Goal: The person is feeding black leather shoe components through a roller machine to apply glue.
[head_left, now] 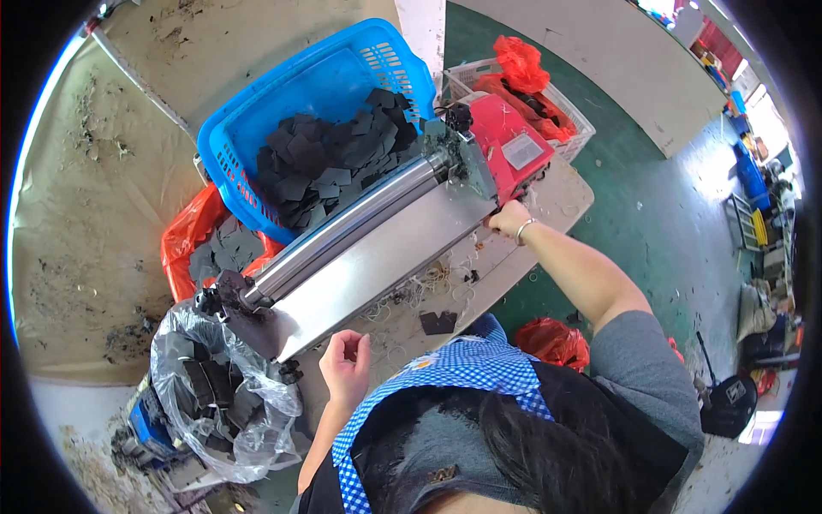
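A roller machine lies aslant before me, with bright metal rollers [347, 227] and a flat steel plate [377, 265] along its near side. My right hand [511, 218] is closed at the plate's right end, against the lower corner of the red housing [511, 146]. Whatever its fingers hold there is hidden. Just off the plate's left end, my left hand [345, 368] is loosely curled, and nothing shows in it. Behind the rollers, dark grey flat pieces [312, 158] heap up in a blue basket [300, 81]. One notched dark piece [438, 322] rests on the tabletop near me.
Scraps and rubber-band-like loops [437, 278] litter the table [488, 283]. To the left sit a red bag [175, 248] of grey pieces and a clear bag [274, 437] of dark scraps. A white crate [582, 128] with red bags stands beyond the housing; another red bag [552, 343] lies at right.
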{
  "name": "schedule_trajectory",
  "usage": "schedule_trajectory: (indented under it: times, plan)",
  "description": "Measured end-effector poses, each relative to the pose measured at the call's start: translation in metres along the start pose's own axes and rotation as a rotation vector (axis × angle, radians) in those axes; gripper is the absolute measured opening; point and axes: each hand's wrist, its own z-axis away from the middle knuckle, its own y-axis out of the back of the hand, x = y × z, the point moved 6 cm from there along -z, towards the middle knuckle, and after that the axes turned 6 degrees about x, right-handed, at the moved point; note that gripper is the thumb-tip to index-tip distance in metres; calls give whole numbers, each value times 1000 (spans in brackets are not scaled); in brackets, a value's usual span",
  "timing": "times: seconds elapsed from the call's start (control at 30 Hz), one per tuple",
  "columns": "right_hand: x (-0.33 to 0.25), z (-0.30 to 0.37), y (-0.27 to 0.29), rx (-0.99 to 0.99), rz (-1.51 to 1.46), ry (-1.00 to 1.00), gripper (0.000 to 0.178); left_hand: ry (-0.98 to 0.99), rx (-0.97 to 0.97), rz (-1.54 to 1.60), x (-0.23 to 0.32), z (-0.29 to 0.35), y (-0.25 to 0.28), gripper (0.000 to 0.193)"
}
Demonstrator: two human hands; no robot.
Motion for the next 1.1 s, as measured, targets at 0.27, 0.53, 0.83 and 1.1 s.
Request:
schedule_trajectory:
  times: [0.27,0.53,0.83,1.1]
  plan:
    - [-15,5,1,74,270,169,41,-439,356,-519,43,-69,-50,20]
    - [-19,13,7,90,239,174,38,-299,361,-956,27,-186,-108,44]
    - [-19,14,6,144,249,129,36,-93,-15,-948,52,-216,-203,49]
    - [-23,16,7,163,328,152,45,-79,-113,-865,77,-221,-233,52]
